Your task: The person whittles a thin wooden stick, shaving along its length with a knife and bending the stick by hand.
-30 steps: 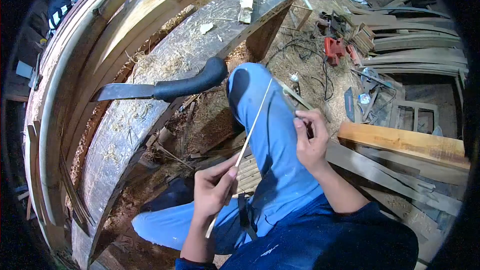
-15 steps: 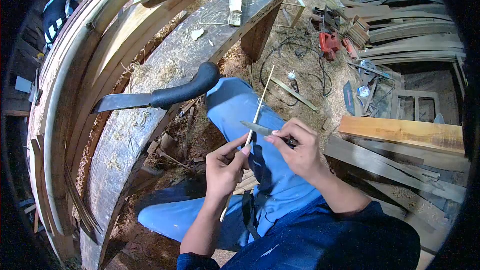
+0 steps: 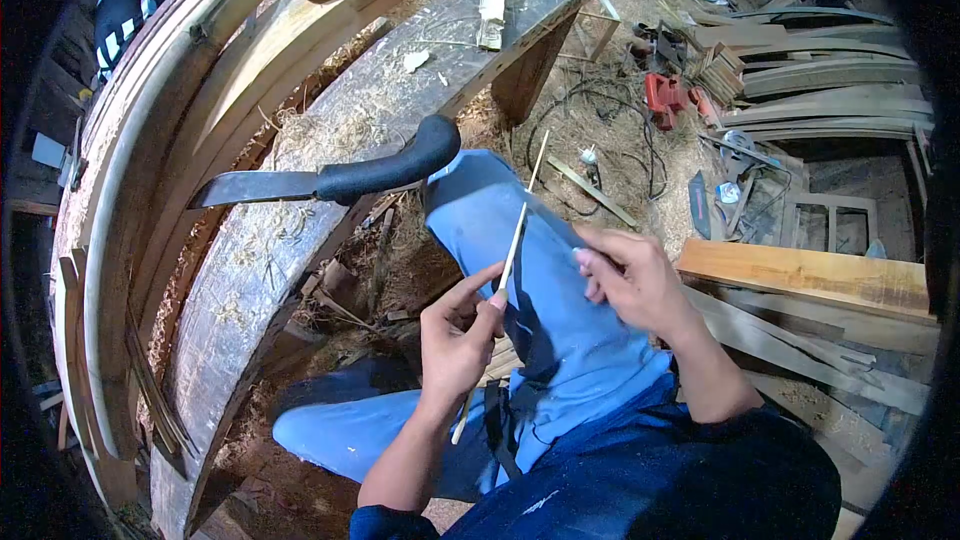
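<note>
"Wood curls (image 3: 350,125) lie on the surface (image 3: 200,385). Where's the thin stick (image 3: 514,245)?"
"Above the blue trousers (image 3: 585,340), pinched in the left hand (image 3: 460,345)."
"Right hand (image 3: 635,282)?"
"Curled nearby; can't tell if it's holding anything."

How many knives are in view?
1 plainly visible: the black-handled knife lying across the bench, its handle jutting past the edge. The right hand may hide another.
</note>
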A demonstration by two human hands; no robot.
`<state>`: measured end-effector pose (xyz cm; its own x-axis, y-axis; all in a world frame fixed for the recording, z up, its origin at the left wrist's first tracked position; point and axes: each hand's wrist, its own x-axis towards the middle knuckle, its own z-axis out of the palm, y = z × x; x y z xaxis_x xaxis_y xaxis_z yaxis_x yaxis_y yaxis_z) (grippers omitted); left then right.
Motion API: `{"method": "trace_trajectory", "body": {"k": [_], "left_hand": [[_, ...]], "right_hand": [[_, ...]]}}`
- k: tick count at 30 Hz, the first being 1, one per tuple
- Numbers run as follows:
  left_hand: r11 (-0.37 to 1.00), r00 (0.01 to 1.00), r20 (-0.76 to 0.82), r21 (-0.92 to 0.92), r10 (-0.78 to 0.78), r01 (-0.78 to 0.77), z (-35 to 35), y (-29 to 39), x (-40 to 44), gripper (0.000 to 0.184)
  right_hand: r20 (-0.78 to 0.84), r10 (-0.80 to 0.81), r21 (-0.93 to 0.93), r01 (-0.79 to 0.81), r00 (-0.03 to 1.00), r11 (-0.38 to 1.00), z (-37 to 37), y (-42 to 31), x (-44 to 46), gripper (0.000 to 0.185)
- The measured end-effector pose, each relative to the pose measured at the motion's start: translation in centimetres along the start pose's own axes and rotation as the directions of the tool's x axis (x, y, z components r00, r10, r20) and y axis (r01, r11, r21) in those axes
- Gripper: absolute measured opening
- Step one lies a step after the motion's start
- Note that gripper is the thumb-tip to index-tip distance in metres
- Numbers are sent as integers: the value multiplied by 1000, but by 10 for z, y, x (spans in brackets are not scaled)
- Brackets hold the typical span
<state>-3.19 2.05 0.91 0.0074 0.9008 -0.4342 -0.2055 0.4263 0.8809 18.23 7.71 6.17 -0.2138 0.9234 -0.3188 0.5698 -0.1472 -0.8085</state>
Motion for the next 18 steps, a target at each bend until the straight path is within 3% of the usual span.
{"method": "trace_trajectory", "body": {"k": [2, 4, 5, 7, 8, 10, 11, 13, 16, 18], "left_hand": [[999, 999, 27, -34, -38, 39, -1, -1, -1, 33], [997, 999, 27, -59, -45, 46, 0, -2, -2, 31], [995, 998, 28, -85, -54, 56, 1, -3, -2, 29], [989, 996, 47, -122, -82, 87, 2, -2, -6, 25], [980, 992, 68, -159, -110, 119, 4, -1, -9, 23], [986, 994, 42, -129, -105, 110, 10, -6, -13, 23], [983, 994, 54, -153, -97, 104, 10, -14, -13, 28], [987, 997, 60, -147, -50, 58, 13, -21, -12, 42], [974, 989, 83, -180, -121, 135, 12, -22, -13, 45], [986, 991, 93, -134, -91, 103, 11, -25, -11, 44]], "right_hand": [[5, 59, -18, -59, 998, 998, -3, -8, 2, 32], [-23, -124, -101, 121, 992, 988, -3, -2, 5, 31], [-23, -124, -100, 122, 992, 987, 0, 4, 8, 31], [-117, -390, -114, 378, 913, 919, 7, 17, 14, 30], [-117, -389, -113, 376, 914, 920, 8, 14, 13, 30], [-63, -173, 6, 174, 983, 985, 10, 6, 12, 29], [-62, -175, 5, 176, 983, 984, 10, 7, 14, 29], [-35, -284, -180, 274, 958, 945, 12, 8, 21, 26], [95, -175, -340, 197, 980, 920, 9, -3, 26, 37], [133, -229, -323, 261, 964, 910, 7, -4, 29, 38]]}}
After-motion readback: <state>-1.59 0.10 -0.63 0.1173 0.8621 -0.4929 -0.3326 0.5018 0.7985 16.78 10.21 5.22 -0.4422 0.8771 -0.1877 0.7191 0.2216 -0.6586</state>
